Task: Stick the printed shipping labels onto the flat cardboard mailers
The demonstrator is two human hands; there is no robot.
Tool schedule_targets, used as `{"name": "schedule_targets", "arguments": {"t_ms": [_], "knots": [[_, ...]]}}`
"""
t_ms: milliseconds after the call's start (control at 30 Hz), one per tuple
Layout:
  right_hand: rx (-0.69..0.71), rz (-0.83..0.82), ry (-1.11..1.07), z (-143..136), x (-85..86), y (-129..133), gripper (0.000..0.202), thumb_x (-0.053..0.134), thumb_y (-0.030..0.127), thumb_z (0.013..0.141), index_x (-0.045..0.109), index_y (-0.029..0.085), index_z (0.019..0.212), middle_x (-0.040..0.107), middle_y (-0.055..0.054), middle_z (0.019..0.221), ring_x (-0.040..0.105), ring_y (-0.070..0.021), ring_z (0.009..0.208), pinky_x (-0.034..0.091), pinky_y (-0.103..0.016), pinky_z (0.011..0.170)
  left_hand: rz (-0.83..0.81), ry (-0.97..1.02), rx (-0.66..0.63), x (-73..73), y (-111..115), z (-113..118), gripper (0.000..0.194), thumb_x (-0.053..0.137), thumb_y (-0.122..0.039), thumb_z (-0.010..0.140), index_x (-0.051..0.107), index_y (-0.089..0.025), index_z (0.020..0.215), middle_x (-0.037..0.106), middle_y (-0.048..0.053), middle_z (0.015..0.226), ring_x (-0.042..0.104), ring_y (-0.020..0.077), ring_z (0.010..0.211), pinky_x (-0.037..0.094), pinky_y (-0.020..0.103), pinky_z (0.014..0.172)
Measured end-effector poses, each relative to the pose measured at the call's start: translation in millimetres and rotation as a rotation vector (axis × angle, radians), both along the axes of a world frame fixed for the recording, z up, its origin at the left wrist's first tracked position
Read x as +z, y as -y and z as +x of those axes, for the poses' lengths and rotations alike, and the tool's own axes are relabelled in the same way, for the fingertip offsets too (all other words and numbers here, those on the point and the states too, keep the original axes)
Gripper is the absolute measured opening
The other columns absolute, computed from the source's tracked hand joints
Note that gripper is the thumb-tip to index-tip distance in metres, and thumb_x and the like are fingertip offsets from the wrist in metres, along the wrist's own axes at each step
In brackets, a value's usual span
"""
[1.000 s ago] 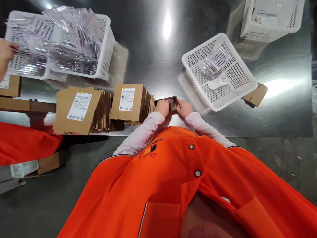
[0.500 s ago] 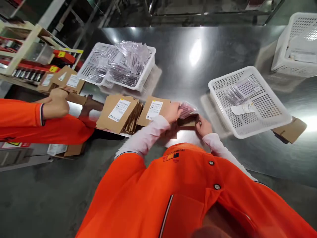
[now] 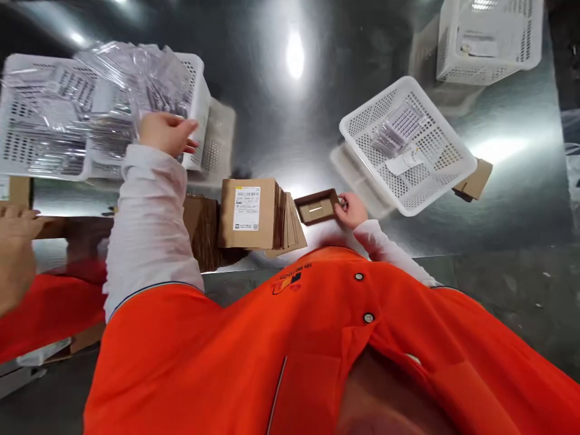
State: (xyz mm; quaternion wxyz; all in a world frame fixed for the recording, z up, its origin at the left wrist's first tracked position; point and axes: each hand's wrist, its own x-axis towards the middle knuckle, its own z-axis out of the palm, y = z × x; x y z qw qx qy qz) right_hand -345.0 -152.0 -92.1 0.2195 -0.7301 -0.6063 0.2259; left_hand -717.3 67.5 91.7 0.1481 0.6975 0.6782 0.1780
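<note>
My left hand (image 3: pixel 168 134) is over the right part of a white basket (image 3: pixel 199 90) heaped with clear plastic packs (image 3: pixel 158 78). Its fingers are apart, with nothing visible between them. Lower down, near my body, my right hand (image 3: pixel 352 210) grips the right end of a small open-topped brown carton (image 3: pixel 316 206). A short white strip shows inside it. Just left of the carton stands a row of flat brown cardboard pieces, the front one bearing a white label (image 3: pixel 246 208).
Right of centre, a white basket (image 3: pixel 460 172) holds a few plastic packs and a paper slip. Another white basket (image 3: pixel 493 69) is at the upper right, and a brown box (image 3: pixel 475 180) lies beneath the nearer one. At the far left is another person's hand (image 3: pixel 16 260).
My left hand has left the carton and reached up to the basket of packs. My right hand still holds the carton. The pinkish pack beside it is out of sight. The view has shifted.
</note>
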Motion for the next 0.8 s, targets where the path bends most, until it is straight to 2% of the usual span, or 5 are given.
{"name": "schedule_targets", "arguments": {"t_ms": [100, 233, 400, 567, 800], "knots": [[-0.008, -0.047, -0.053, 3, -0.6, -8, 0.036, 0.057, 0.026, 0.085, 0.065, 0.011, 0.117, 0.071, -0.008, 0.092, 0.061, -0.0174, 0.077, 0.048, -0.03, 0.078, -0.171, 0.055, -0.395, -17.0, 73, 73, 0.027, 0.058, -0.039, 0.088, 0.068, -0.017, 0.1, 0.072, 0.003, 0.087, 0.073, 0.0247, 0.09, 0.06, 0.048, 0.082], [-0.037, -0.045, -0.1, 8, 10.4, -13, 0.026, 0.059, 0.021, 0.078, 0.07, 0.013, 0.101, 0.07, -0.005, 0.08, 0.059, -0.0167, 0.072, 0.046, -0.03, 0.074, -0.26, -0.114, -0.832, -70.6, 164, 162, 0.032, 0.072, -0.034, 0.08, 0.07, -0.019, 0.108, 0.073, 0.01, 0.109, 0.066, 0.03, 0.112, 0.051, 0.043, 0.1], [-0.143, 0.03, -0.612, 35, 27.8, -8, 0.032, 0.062, 0.047, 0.084, 0.068, 0.016, 0.084, 0.065, -0.002, 0.071, 0.057, -0.0125, 0.064, 0.046, -0.026, 0.066, -0.403, -0.068, -0.709, -124.2, 185, 193, 0.014, 0.058, -0.019, 0.084, 0.07, -0.013, 0.089, 0.072, 0.012, 0.094, 0.069, 0.0308, 0.1, 0.052, 0.04, 0.089], [-0.296, -0.044, -0.818, 77, 37.4, 16, 0.031, 0.067, 0.044, 0.083, 0.062, 0.016, 0.071, 0.062, 0.0, 0.066, 0.051, -0.0084, 0.058, 0.042, -0.022, 0.059, -0.55, 0.737, -0.607, -135.8, 194, 169, 0.026, 0.068, -0.038, 0.077, 0.066, -0.013, 0.084, 0.067, 0.003, 0.075, 0.066, 0.0208, 0.077, 0.053, 0.033, 0.074], [0.255, 0.126, -0.68, 90, 47.9, 48, 0.042, 0.073, 0.026, 0.067, 0.072, 0.017, 0.108, 0.071, -0.008, 0.116, 0.062, -0.0203, 0.103, 0.048, -0.038, 0.098, -0.646, 1.322, -0.23, -146.5, 243, 155, 0.045, 0.087, -0.04, 0.057, 0.069, -0.016, 0.09, 0.075, 0.008, 0.087, 0.071, 0.0296, 0.097, 0.057, 0.043, 0.089]]}}
